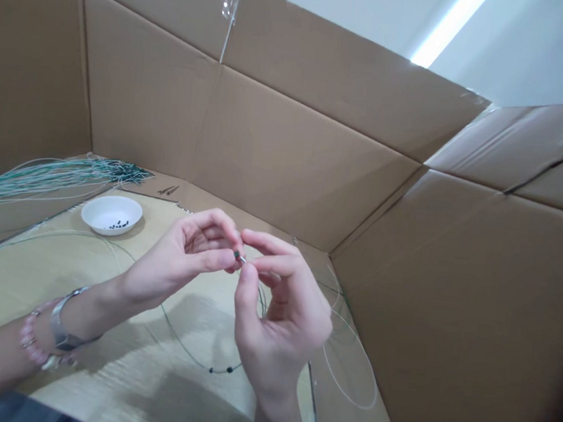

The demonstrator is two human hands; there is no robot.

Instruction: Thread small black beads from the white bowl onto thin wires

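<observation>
My left hand (191, 255) pinches a small dark piece (237, 255), which looks like a bead or sleeve, between thumb and forefinger. Against it, my right hand (282, 298) grips a thin cable's metallic tip (243, 259) with thumb and fingers. Both hands meet above the table, fingertips nearly touching. Whether the tip is inside the dark piece is too small to tell. Below them a thin greenish cable (180, 343) loops over the table, with two small black pieces (220, 370) on it.
A white bowl (90, 216) with several small black pieces stands at the left on the pale tabletop (142, 384). Behind it lies a bundle of green and white cables (53, 183). Small dark metal items (167, 190) lie at the back. Cardboard walls (292, 152) enclose the table; a loose pale cable (343, 392) curls at right.
</observation>
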